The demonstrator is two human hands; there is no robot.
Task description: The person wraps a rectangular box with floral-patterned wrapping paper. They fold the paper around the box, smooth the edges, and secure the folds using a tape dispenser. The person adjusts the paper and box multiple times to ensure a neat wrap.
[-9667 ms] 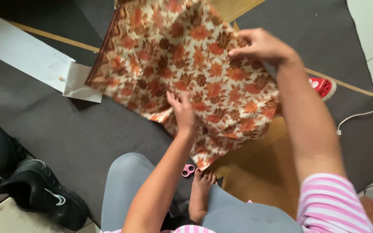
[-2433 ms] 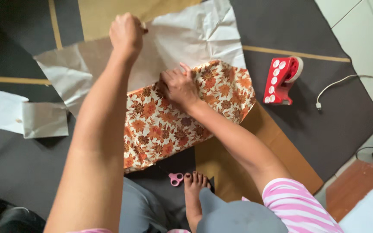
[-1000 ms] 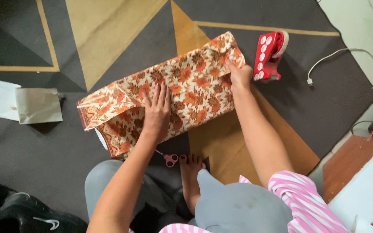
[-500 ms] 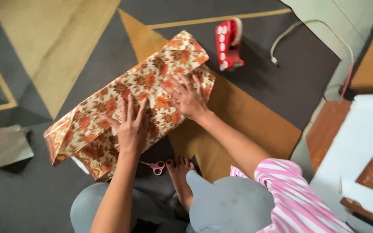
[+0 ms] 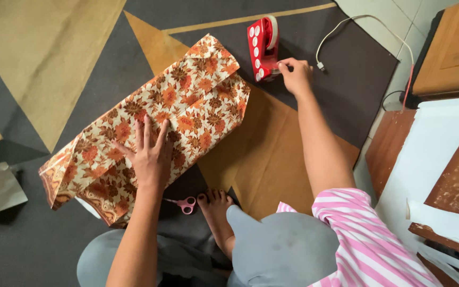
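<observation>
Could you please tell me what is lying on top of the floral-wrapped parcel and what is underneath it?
The left hand lies flat on the floral-wrapped parcel. Under it the patterned rug shows around its edges, and something white peeks out at its near edge. The paper hides whatever is inside.

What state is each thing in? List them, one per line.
Orange floral wrapping paper: folded around a parcel, pinned flat by the left hand.
Red tape dispenser: upright on the rug, right hand pinching at its end.
Small pink scissors: closed, lying on the rug.
White cable: loose, plug unconnected.
</observation>
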